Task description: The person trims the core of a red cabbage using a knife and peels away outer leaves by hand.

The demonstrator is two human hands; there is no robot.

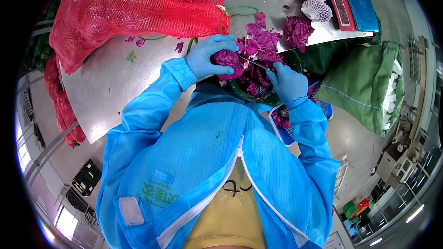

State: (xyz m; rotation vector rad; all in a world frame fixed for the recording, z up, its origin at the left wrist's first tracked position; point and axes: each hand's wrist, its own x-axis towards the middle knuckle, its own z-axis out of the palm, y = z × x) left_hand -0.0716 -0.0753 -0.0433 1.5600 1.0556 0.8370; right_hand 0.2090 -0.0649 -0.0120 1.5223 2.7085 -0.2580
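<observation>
My left hand [206, 58], in a blue glove, is wrapped round the left side of a purple cabbage [229, 63] at the table's front edge. In my gloved right hand [290, 83] is a knife [256, 63]; its thin blade points left toward the cabbage. Whether the blade touches the cabbage or cuts into it I cannot tell. Loose purple cabbage leaves [266, 44] lie just beyond and between my hands. More leaves [254, 85] sit below in a dark green bag or container, partly hidden by my right hand.
A full red mesh sack [138, 7] lies on the metal table [99, 90] at the left. White foam nets [316, 10] and a red and blue box-like object [348, 2] are at the back right. A green sack [357, 87] with white pieces stands right; a blue basket [286, 136] sits below.
</observation>
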